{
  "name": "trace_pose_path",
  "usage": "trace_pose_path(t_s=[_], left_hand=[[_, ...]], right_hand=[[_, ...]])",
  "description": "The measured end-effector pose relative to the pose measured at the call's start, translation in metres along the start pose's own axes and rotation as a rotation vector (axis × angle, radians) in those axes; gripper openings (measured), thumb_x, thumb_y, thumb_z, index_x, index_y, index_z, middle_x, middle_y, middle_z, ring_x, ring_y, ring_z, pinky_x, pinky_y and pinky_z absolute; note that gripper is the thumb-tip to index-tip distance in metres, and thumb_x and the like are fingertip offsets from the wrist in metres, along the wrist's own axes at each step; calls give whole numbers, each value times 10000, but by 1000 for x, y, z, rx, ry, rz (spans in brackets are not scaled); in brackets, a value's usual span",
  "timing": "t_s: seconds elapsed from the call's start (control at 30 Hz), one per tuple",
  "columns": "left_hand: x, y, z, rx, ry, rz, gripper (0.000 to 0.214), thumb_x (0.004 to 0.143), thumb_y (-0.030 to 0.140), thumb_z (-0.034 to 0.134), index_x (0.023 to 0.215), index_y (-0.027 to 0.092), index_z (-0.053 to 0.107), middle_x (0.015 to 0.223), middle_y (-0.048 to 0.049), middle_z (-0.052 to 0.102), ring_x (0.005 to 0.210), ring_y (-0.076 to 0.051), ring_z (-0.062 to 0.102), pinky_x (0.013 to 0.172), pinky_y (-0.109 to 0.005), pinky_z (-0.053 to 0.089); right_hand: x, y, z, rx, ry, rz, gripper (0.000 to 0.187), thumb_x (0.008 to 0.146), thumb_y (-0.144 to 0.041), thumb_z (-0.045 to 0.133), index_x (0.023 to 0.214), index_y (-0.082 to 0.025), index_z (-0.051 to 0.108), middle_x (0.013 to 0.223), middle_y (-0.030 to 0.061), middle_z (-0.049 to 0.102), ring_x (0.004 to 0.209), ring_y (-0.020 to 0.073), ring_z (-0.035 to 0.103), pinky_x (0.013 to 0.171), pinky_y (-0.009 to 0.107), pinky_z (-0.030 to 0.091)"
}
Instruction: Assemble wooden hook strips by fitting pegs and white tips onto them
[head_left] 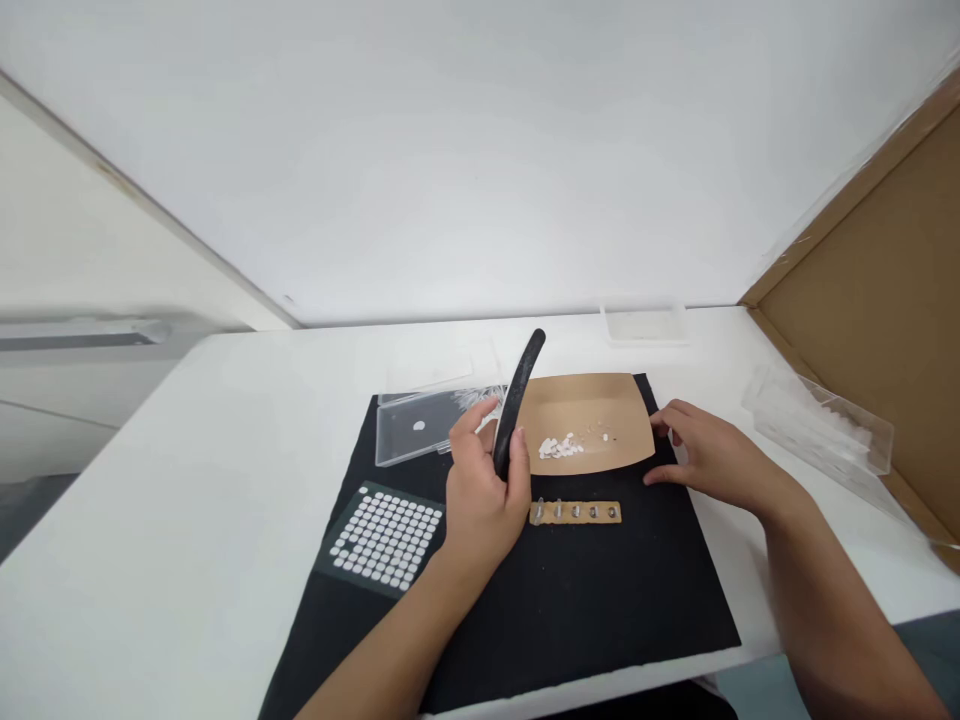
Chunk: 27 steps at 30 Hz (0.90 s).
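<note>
**Left hand gripping black tool over the brown card**

The left hand (484, 490) is clamping its fingers and thumb around a black curved tool (517, 400), which is slanting up over the left edge of the brown card (600, 405). The right hand (709, 455) is lying on the black mat (562, 600) with fingers loosely apart, holding nothing, fingertips touching the card's right edge. A small pile of white pieces (562, 446) is sitting on the card. Just below it, a brown strip (576, 512) with five metal bits is lying on the mat. A dotted grid plate (384, 535) and a clear plastic tray (420, 425) are sitting to the left.
</note>
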<state>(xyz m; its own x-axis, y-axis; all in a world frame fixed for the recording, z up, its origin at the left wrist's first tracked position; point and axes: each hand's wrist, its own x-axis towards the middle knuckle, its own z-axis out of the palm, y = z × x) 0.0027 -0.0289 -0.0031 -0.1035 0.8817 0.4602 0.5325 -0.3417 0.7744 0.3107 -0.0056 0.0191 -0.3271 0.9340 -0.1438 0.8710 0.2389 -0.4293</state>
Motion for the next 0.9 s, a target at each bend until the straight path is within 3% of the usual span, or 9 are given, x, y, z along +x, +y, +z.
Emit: trace_pose_path(t_s=[0.17,0.5,0.73,0.9], left_hand=[[1,1,-1,42,20,18,386,1051,268,584,1392,164,437,869,-29,740,760,-218,771,738,-367,610],[2,0,-1,31,18,11,363,1041,271,585,1359,169,443,919,-55,759,759,-208,776,719,-352,605],[2,1,-1,21,20,21,352,1047,254,581,1354,169,432,1033,-102,775,904,-235,807,780,-368,630],[4,2,-1,43,42,45,345,1054,243,565,1360,163,428,1008,-92,771,871,-238,808,750,-367,626]], right_hand=[[7,-2,9,35,15,29,481,783,-480,906,1119,-268,635,1142,61,652,964,273,650,745,360,513],[13,18,3,97,65,58,112,930,-351,720,959,-244,701,1005,42,685,857,214,655,756,354,518],[3,28,1,-40,239,144,181,1050,-342,552,1072,-225,689,1063,90,699,877,237,678,756,377,535],[-2,28,12,-74,229,112,250,1053,-242,494,1217,-216,680,1242,131,665,1011,275,707,870,417,563]])
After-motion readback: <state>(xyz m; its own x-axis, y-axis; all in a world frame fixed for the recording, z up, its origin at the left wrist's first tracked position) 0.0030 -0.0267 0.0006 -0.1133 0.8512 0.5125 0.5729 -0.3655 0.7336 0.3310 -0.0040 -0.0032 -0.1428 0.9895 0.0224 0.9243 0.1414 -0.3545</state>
